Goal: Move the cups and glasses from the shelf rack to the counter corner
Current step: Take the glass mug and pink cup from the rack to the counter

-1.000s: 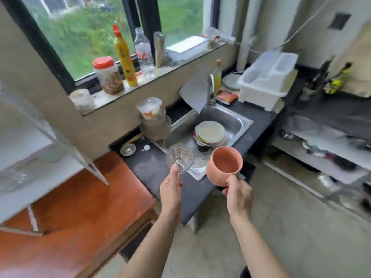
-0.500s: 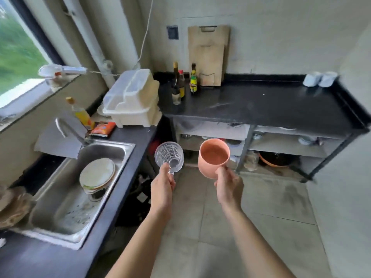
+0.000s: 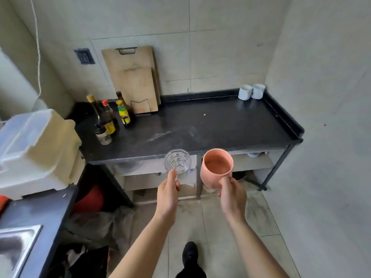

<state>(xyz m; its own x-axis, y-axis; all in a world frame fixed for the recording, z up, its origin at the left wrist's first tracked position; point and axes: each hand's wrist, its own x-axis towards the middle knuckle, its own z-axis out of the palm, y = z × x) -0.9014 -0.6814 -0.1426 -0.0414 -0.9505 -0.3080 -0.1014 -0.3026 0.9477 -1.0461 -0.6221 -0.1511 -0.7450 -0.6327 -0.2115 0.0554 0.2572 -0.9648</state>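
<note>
I see both hands up in front of the black counter (image 3: 210, 125), each carrying one item. Left hand (image 3: 167, 194) is closed around the lower part of a clear ribbed glass (image 3: 177, 162), thumb up along its side; glass is tilted, mouth facing the camera. Right hand (image 3: 232, 194) is gripping a pink cup (image 3: 216, 170) from the lower right, thumb on the wall near the rim; cup is also tipped toward me, inside looks empty. Both items are in the air just at the counter's front edge, side by side, not touching each other. Two pale cups (image 3: 252, 91) sit together in the far right corner of the counter, against the wall. Bottles (image 3: 109, 117) are clustered at the far left end, near cutting boards (image 3: 134, 81) leaning on the wall. Middle of the counter is bare. A white plastic box (image 3: 38, 149) sits at left. Shelves under the counter are too dim to read.
</note>
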